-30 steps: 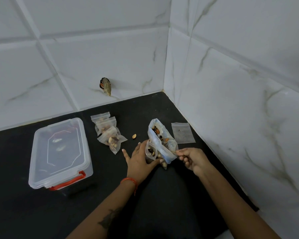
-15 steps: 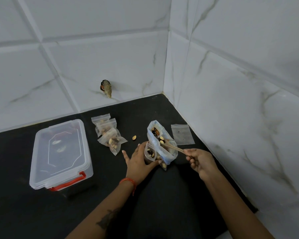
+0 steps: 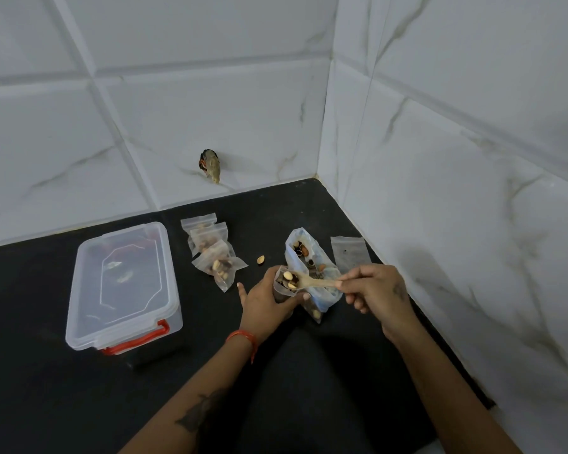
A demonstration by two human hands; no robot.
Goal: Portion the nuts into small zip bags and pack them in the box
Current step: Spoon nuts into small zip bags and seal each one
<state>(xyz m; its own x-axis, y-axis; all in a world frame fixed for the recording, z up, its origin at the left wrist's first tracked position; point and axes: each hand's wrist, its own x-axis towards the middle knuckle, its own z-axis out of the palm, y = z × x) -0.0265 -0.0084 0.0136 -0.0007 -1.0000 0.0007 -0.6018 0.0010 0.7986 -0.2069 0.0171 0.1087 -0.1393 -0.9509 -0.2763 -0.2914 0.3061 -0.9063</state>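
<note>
The left hand is wrapping its fingers and thumb round a small zip bag, keeping it upright with its mouth held open, which looks meant to give the nuts a steady target. The right hand is pinching the handle end of a wooden spoon between thumb and fingertips, and the spoon's bowl, loaded with a few nuts, is hovering right over the mouth of that small bag. Gripping the handle far back seems to be keeping the knuckles clear of the opening.

The large supply bag is standing open between the two hands and just beyond them, touching the small bag, so each scoop has only a short way to travel. An empty zip bag is lying flat just beyond the right hand. Three filled zip bags are lying overlapped beyond and to the left of the left hand, with one stray nut between them and the supply bag. The clear lidded box, its red latch facing the person, is sitting well to the left of the left hand, lid still on, so packing has likely not started.
</note>
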